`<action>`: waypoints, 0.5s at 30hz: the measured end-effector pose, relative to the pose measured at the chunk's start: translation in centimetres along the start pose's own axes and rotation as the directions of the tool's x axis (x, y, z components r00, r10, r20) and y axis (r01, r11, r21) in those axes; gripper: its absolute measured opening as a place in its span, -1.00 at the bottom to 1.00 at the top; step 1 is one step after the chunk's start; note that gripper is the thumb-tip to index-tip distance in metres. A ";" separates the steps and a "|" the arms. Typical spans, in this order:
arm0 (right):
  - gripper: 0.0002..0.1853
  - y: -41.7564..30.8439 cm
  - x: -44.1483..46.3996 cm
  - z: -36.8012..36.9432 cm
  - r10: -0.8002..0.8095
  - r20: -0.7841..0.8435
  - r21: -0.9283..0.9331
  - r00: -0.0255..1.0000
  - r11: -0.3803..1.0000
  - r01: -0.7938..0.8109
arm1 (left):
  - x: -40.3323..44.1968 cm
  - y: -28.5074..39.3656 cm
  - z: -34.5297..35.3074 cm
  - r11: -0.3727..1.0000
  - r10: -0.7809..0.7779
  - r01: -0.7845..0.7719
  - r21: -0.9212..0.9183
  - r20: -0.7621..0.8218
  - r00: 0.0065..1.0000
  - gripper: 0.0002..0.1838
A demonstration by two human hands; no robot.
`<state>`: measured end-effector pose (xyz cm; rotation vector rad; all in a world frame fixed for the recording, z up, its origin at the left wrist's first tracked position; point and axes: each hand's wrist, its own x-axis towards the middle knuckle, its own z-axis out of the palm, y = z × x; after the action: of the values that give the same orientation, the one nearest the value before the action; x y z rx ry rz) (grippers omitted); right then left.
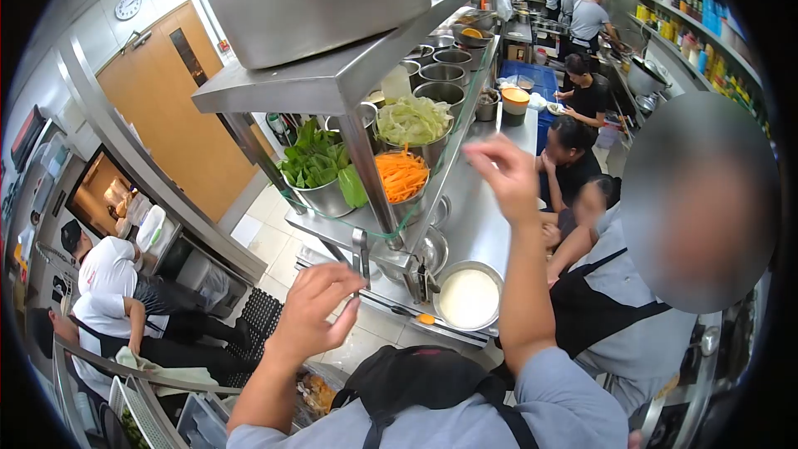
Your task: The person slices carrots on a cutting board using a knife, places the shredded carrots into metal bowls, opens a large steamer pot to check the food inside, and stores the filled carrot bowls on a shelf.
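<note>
My left hand point(320, 313) is raised in front of the steel rack, its fingers bent and the thumb held apart, with nothing in it. Metal tongs point(360, 251) hang from the rack just beyond its fingertips. Over the steel counter point(490, 224) I hold up my right hand point(504, 176), fingers loosely bent and apparently holding nothing. Below and between my hands stands a round metal bowl of creamy white liquid point(468, 298). A utensil with an orange end point(426, 318) lies beside it. Shredded carrot point(402, 175), pale shredded lettuce point(414, 120) and green leaves point(317, 160) fill metal containers on the rack.
A large steel pot point(307, 0) stands on the upper shelf point(332, 83). Close on my right is a person in a dark apron point(611, 308); other people sit or work farther along. Two people in white tops point(108, 274) are at the left. A black mat point(259, 328) covers part of the floor.
</note>
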<state>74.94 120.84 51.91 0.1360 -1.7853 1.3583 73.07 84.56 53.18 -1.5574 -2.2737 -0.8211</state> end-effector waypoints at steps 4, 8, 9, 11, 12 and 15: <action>-0.82 6.7 -11.8 -4.6 0.159 0.059 0.723 0.985 0.674 -0.152 | -10.7 -9.8 5.2 0.736 -0.422 0.544 -0.403 0.356 0.834 -0.77; -0.80 8.1 -26.0 -4.2 0.493 0.264 0.657 0.829 0.538 -0.529 | -30.2 -16.2 19.1 0.439 -0.595 0.808 -0.394 0.546 0.590 -0.54; -0.75 7.9 -29.6 -4.3 0.569 0.335 0.595 0.751 0.491 -0.637 | -35.0 -16.7 22.6 0.413 -0.599 0.833 -0.369 0.578 0.554 -0.54; -0.62 8.4 -37.7 -4.1 0.693 0.390 0.475 0.606 0.413 -0.777 | -42.4 -18.2 27.2 0.420 -0.557 0.884 -0.205 0.711 0.429 -0.54; -0.63 12.4 -45.1 -4.3 0.773 0.412 0.336 0.482 0.363 -0.869 | -44.7 -20.0 28.5 0.459 -0.506 0.884 -0.088 0.792 0.341 -0.54; -0.65 19.9 -59.9 -3.7 0.950 0.307 -0.125 0.058 0.101 -0.987 | -47.7 -27.7 29.2 0.687 -0.341 0.711 0.146 0.930 0.139 -0.54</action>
<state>103.25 108.32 -3.21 -1.1550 -2.0856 2.5302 69.05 57.82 -3.06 -1.4599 -3.9620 -0.4601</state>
